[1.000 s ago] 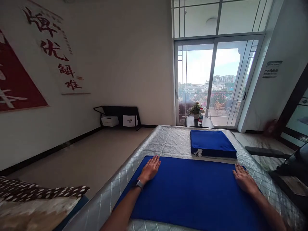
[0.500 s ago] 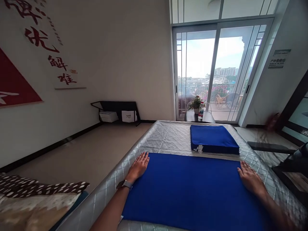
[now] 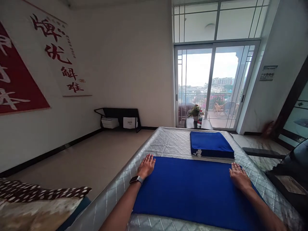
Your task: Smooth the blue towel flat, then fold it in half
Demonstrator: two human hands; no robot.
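A blue cloth (image 3: 192,192) lies spread flat over the near part of a table with a silver quilted cover (image 3: 166,139). My left hand (image 3: 146,166) rests flat on its far left corner, fingers stretched out, a watch (image 3: 136,180) on the wrist. On the far right corner lies my right hand (image 3: 240,176), palm down with its fingers extended. Neither hand grips anything. Beyond the cloth sits a neat stack of folded blue cloths (image 3: 211,144), with white tags (image 3: 198,152) showing at its front left edge.
Past the table's far end a small dark table (image 3: 192,124) holds a potted plant (image 3: 195,111) and a bottle (image 3: 200,118). Patterned fabric (image 3: 40,205) lies at the lower left. A black bench (image 3: 263,153) and a dark chair (image 3: 291,179) stand on the right.
My view has tilted upward a little. The right hand has shifted slightly inward on the cloth's far right corner; the left hand stays flat at the far left corner.
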